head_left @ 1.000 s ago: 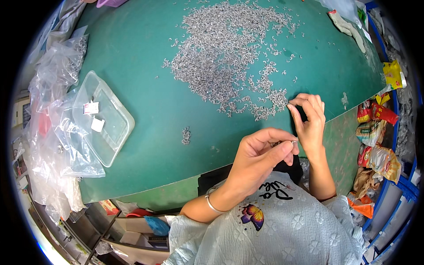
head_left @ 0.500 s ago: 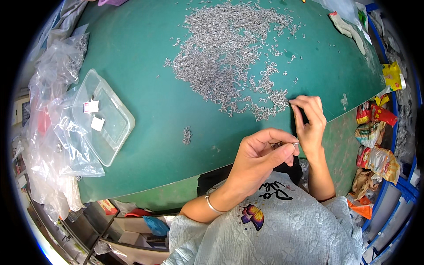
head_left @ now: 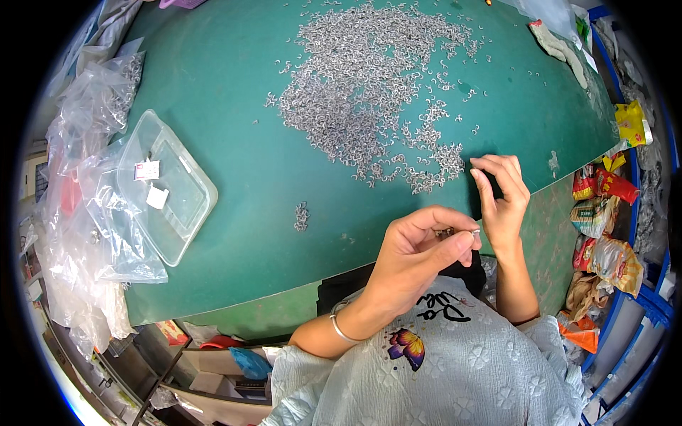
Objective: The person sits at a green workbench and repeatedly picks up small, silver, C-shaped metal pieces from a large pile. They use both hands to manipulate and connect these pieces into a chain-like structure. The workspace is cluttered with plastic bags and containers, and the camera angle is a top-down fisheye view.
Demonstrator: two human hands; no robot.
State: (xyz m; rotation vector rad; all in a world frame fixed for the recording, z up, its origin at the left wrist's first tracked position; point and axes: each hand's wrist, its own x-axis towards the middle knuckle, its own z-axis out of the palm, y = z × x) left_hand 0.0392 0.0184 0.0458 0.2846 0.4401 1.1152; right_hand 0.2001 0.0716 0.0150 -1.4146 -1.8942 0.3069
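Note:
Small silver C-shaped metal pieces lie in a broad loose heap on the green tabletop. My left hand is in front of my body, near the table's front edge. Its thumb and forefinger pinch a small metal piece, and more metal shows inside the curled fingers. My right hand is just right of the heap's near right tip, thumb and forefinger drawn close together. Whatever is between those fingertips is too small to make out. A little cluster of the same pieces sits apart, left of my left hand.
A clear plastic tub with white paper bits stands at the left, beside clear plastic bags. A whitish glove lies at the far right. Colourful packets and blue shelving stand beyond the right edge.
My right hand has shifted slightly right, away from the heap's edge. My left hand keeps its place and its pinch.

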